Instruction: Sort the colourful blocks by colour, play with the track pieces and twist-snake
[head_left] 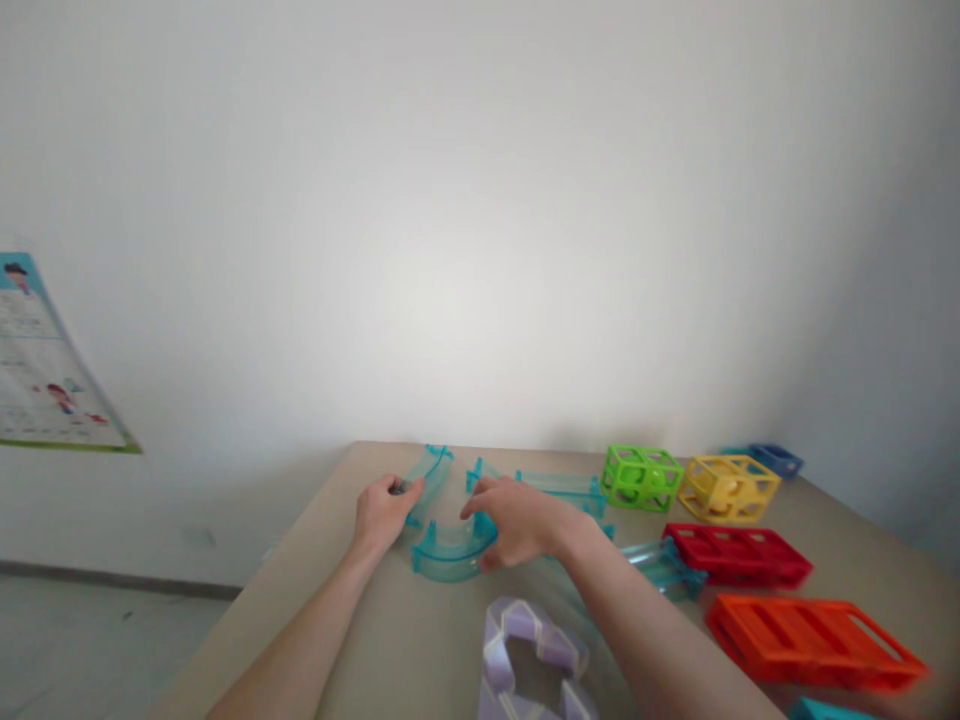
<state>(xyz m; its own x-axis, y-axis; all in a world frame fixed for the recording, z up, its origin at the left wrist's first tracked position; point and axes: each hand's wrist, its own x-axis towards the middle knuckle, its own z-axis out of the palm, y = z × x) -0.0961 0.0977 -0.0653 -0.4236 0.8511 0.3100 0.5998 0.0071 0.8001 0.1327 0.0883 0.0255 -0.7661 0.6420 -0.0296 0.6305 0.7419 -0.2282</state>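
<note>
On the left, my left hand (386,510) has its fingers closed on the edge of a translucent teal track piece (435,475) lying on the table. My right hand (521,520) is at the right end of a curved teal track piece (446,560), thumb and fingers on either side of that end. Behind the right hand lie a straight teal track piece (566,485) and a short teal piece (484,468). The right hand and forearm partly hide several track pieces.
A lilac faceted loop (499,655) lies nearest me. To the right are a green frame block (641,478), a yellow frame block (729,490), a red frame (739,555), an orange frame (814,640) and a blue piece (778,460). A wall (480,250) stands behind the table (322,580).
</note>
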